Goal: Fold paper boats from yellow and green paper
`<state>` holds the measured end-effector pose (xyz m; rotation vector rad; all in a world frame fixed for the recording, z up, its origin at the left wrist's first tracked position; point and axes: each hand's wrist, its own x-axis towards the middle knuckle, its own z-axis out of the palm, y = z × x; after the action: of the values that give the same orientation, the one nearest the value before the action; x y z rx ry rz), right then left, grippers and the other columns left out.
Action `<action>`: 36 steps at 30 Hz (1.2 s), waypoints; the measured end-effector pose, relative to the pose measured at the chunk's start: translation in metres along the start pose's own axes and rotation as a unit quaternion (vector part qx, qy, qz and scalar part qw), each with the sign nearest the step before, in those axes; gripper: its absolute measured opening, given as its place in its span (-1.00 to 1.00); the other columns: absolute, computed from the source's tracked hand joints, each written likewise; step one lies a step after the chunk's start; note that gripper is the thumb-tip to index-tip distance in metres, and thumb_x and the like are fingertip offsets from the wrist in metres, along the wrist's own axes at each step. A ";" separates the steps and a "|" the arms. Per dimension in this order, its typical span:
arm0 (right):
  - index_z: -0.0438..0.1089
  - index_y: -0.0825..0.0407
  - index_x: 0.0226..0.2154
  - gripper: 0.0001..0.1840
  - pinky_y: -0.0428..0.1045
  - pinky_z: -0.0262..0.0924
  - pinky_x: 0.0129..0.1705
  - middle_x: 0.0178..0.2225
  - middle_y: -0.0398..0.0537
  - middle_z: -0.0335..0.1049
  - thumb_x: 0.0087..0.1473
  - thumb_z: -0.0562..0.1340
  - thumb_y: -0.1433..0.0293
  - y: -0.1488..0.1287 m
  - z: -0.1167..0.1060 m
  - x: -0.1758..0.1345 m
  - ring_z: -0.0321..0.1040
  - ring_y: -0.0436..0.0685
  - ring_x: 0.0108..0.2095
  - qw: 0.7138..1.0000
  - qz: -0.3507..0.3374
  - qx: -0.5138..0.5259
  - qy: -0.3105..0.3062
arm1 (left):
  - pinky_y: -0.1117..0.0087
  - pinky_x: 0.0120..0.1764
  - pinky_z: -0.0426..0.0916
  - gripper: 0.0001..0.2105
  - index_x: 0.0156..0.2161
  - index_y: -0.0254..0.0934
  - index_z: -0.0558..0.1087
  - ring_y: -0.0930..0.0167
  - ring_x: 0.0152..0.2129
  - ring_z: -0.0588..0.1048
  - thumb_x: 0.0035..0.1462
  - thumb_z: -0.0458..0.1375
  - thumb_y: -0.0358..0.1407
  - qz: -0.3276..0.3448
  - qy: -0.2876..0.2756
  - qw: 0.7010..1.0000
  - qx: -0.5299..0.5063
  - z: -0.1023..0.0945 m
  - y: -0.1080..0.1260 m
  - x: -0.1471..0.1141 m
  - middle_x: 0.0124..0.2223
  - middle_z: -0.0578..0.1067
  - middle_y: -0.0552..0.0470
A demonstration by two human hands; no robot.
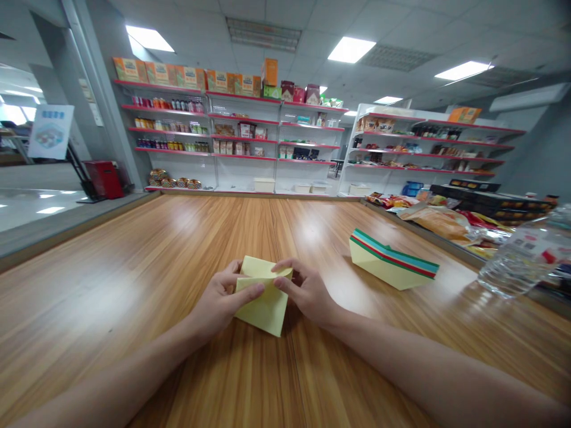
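A folded sheet of pale yellow paper [264,309] is held between both hands, a little above the wooden table [187,238]. My left hand [225,291] pinches its left side, with the thumb lying across the front layer. At the upper right edge, my right hand [307,288] grips the paper between thumb and fingers. The paper's top gapes between two layers. Some of my fingers are hidden behind it. To the right on the table stands a folded paper boat [392,261], yellow below with green, red, white and blue stripes along its top edge.
A clear plastic bottle [513,261] stands at the right edge, near packaged snacks [441,223] and black boxes [486,199]. Shelves of goods [245,139] line the back. A red box [104,178] and a sign [50,132] are at the far left.
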<state>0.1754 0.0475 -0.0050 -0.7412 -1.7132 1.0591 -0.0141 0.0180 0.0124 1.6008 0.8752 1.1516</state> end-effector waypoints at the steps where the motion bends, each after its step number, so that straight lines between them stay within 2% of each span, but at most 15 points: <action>1: 0.35 0.07 -0.33 -0.77 -0.14 0.07 -0.52 -0.52 -0.17 0.27 0.00 0.26 0.25 0.000 0.000 0.000 0.19 -0.04 -0.52 1.000 0.005 0.002 -0.001 | 0.33 -0.22 0.35 -0.77 -0.31 -0.31 0.57 0.27 -0.20 0.37 0.03 0.19 -0.18 0.006 0.008 1.000 0.012 0.000 0.000 -0.001 -0.16 0.32 -0.11; 5: 0.32 0.09 -0.55 -0.73 -0.11 0.05 -0.49 -0.54 -0.15 0.24 0.02 0.24 0.25 -0.002 -0.001 0.001 0.16 -0.03 -0.51 1.000 -0.013 0.013 -0.006 | 0.36 -0.25 0.36 -0.78 -0.37 -0.30 0.58 0.28 -0.20 0.38 0.04 0.19 -0.17 0.016 0.031 0.998 0.057 0.002 0.003 -0.001 -0.19 0.33 -0.09; 11: 0.32 0.10 -0.61 -0.71 -0.09 0.05 -0.48 -0.55 -0.13 0.25 0.01 0.24 0.28 -0.006 -0.001 0.001 0.15 -0.02 -0.50 1.000 -0.025 0.011 -0.011 | 0.38 -0.34 0.39 -0.77 -0.30 -0.27 0.57 0.31 -0.27 0.42 0.01 0.21 -0.16 -0.006 0.017 0.998 0.056 0.003 0.006 -0.003 -0.21 0.34 -0.07; 13: 0.35 0.10 -0.57 -0.75 -0.10 0.05 -0.49 -0.54 -0.13 0.28 -0.01 0.26 0.28 -0.006 0.000 0.001 0.17 -0.03 -0.52 1.000 -0.013 0.028 0.000 | 0.39 -0.35 0.39 -0.76 -0.31 -0.28 0.57 0.32 -0.30 0.43 0.00 0.22 -0.15 -0.004 0.025 0.998 0.058 0.003 0.004 -0.004 -0.24 0.34 -0.06; 15: 0.38 0.08 -0.39 -0.80 -0.12 0.08 -0.51 -0.52 -0.14 0.33 -0.04 0.30 0.29 -0.005 0.000 0.001 0.22 -0.03 -0.53 0.998 0.006 0.067 0.006 | 0.39 -0.36 0.39 -0.76 -0.33 -0.28 0.57 0.33 -0.32 0.43 0.00 0.22 -0.14 0.002 0.035 0.997 0.066 0.003 0.003 -0.004 -0.26 0.36 -0.06; 17: 0.33 0.04 -0.17 -0.61 -0.11 0.13 -0.51 -0.48 -0.14 0.39 -0.08 0.33 0.29 -0.005 0.001 0.001 0.29 -0.01 -0.52 0.994 0.031 0.107 0.003 | 0.39 -0.36 0.39 -0.76 -0.32 -0.28 0.58 0.32 -0.31 0.42 0.00 0.21 -0.14 0.007 0.038 0.996 0.077 0.003 0.002 -0.003 -0.26 0.37 -0.07; 18: 0.31 0.04 -0.12 -0.55 -0.10 0.17 -0.49 -0.46 -0.12 0.42 -0.09 0.33 0.29 -0.004 0.001 0.002 0.32 0.00 -0.50 0.992 0.042 0.120 0.001 | 0.39 -0.36 0.38 -0.76 -0.33 -0.28 0.58 0.32 -0.31 0.42 0.01 0.21 -0.14 0.009 0.039 0.996 0.082 0.003 0.001 -0.003 -0.27 0.38 -0.07; 21: 0.39 0.09 -0.24 -0.64 -0.08 0.23 -0.41 -0.39 -0.04 0.47 -0.11 0.34 0.27 -0.002 0.000 0.003 0.38 0.04 -0.43 0.991 0.059 0.120 0.003 | 0.40 -0.38 0.37 -0.75 -0.35 -0.30 0.57 0.34 -0.33 0.42 0.03 0.19 -0.13 0.011 0.041 0.995 0.094 0.003 0.001 -0.002 -0.29 0.38 -0.06; 24: 0.44 0.11 -0.32 -0.71 -0.09 0.23 -0.41 -0.40 -0.04 0.48 -0.12 0.35 0.28 0.001 -0.001 0.003 0.38 0.03 -0.43 0.992 0.063 0.110 0.009 | 0.41 -0.38 0.36 -0.73 -0.39 -0.33 0.56 0.36 -0.35 0.41 0.06 0.16 -0.14 0.016 0.031 0.994 0.101 0.003 0.002 -0.002 -0.33 0.37 -0.05; 27: 0.45 0.10 -0.32 -0.71 -0.10 0.21 -0.43 -0.42 -0.05 0.49 -0.13 0.36 0.29 0.003 -0.002 0.003 0.38 0.02 -0.46 0.992 0.068 0.103 0.011 | 0.42 -0.38 0.36 -0.74 -0.31 -0.32 0.55 0.37 -0.35 0.42 0.10 0.13 -0.16 0.021 0.013 0.996 0.085 0.004 0.003 -0.002 -0.30 0.38 -0.05; 31: 0.47 0.09 -0.33 -0.72 -0.09 0.21 -0.43 -0.41 -0.05 0.49 -0.12 0.35 0.27 0.003 -0.003 0.003 0.38 0.03 -0.45 0.993 0.064 0.099 0.019 | 0.42 -0.35 0.37 -0.74 -0.19 -0.30 0.53 0.35 -0.30 0.45 0.13 0.11 -0.19 0.017 -0.002 0.999 0.038 0.004 0.002 -0.004 -0.17 0.42 -0.07; 36: 0.49 0.08 -0.39 -0.74 -0.08 0.21 -0.38 -0.43 -0.06 0.47 -0.04 0.29 0.22 0.002 -0.004 0.004 0.36 0.03 -0.41 0.997 0.026 0.061 0.033 | 0.42 -0.39 0.39 -0.71 -0.14 -0.32 0.51 0.33 -0.34 0.49 0.12 0.12 -0.18 -0.013 0.018 1.000 0.013 0.005 0.000 -0.006 -0.18 0.49 -0.11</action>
<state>0.1774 0.0530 -0.0040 -0.7377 -1.5672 1.1510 -0.0113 0.0108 0.0100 1.5907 0.9348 1.1576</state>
